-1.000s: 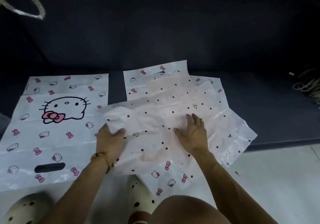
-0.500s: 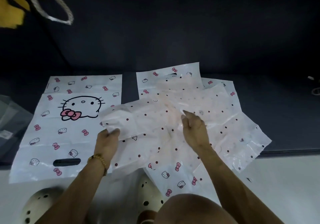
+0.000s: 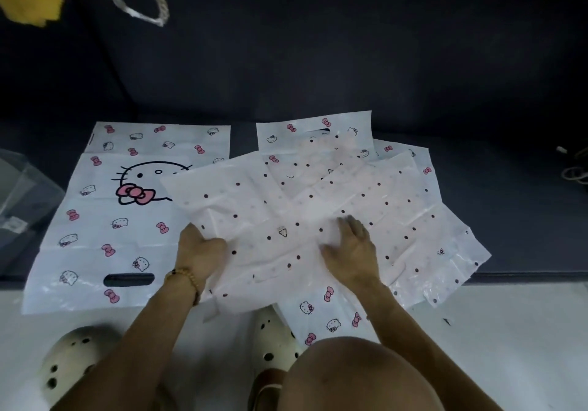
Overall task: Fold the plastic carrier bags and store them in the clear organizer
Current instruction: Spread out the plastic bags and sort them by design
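Two bare hands work on a translucent dotted bag (image 3: 286, 213) that lies on top of a loose pile of cat-print bags (image 3: 321, 308) on the dark cushion (image 3: 509, 219). Left hand (image 3: 200, 251), wrist wearing a beaded bracelet (image 3: 187, 278), pinches the dotted bag's left edge, thumb on top and fingers tucked beneath the film, so those fingers are hidden. Right hand (image 3: 353, 248) rests palm down on the bag's middle, fingers extended and slightly spread, pressing it flat; motion blur softens its fingertips. A large cat-face bag (image 3: 105, 219) lies flat just to the left, its right edge covered by the dotted bag. Clear organizer (image 3: 22, 200) sits at the left frame edge, cut off and hard to make out. Bags underneath overlap, and their count cannot be told.
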`<state>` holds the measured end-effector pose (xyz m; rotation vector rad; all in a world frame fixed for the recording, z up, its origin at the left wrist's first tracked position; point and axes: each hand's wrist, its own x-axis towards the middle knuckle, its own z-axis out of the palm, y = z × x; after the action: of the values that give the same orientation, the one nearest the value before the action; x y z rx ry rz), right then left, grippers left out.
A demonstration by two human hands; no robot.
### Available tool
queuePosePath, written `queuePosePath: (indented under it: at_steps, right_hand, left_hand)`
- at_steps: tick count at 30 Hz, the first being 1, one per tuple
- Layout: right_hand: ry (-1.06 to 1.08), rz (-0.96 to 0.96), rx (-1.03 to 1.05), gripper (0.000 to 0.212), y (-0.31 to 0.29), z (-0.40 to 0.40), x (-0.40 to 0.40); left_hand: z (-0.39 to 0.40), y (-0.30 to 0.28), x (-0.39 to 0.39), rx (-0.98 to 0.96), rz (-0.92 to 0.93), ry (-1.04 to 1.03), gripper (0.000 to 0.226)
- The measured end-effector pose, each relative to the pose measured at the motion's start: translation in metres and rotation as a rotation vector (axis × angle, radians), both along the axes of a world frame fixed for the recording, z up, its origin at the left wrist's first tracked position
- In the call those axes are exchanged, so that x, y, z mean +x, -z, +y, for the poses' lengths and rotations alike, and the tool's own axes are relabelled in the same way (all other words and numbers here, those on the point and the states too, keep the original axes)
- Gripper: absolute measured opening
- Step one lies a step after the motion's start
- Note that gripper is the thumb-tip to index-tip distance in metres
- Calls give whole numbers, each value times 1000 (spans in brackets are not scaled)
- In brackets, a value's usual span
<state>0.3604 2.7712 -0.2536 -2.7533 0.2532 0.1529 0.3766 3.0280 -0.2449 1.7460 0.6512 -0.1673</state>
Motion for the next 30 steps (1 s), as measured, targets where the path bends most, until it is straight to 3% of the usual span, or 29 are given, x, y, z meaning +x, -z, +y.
queuePosePath:
  at_steps: [3,10,12,17,21,24,27,30]
  right_hand:
    - [-44,93,-68,60,17,-17,-5]
    - [105,-42,23,16,17,-23,14]
    - [167,-48,167,10,9,-24,20]
    - [357,-159,642,32,-29,-21,32]
    - [258,-187,730,24,-49,29,39]
    - [96,-154,514,14,-38,82,41]
    - [-75,-29,450,16,-24,118,34]
    - [-191,69,577,17,-19,116,27]
  left_hand:
    - [19,2,0,27,-11,-31,24]
    - [30,9,0,-56,-2,-10,23]
    - [32,10,-1,-65,-20,16,24]
    - [40,12,-5,-11,-33,85,35]
    - [35,10,-10,-91,3,78,35]
    - [26,4,-12,-265,12,-39,11]
    - [21,-2,-14,-236,-43,85,41]
    - [19,-2,-12,-83,-96,149,21]
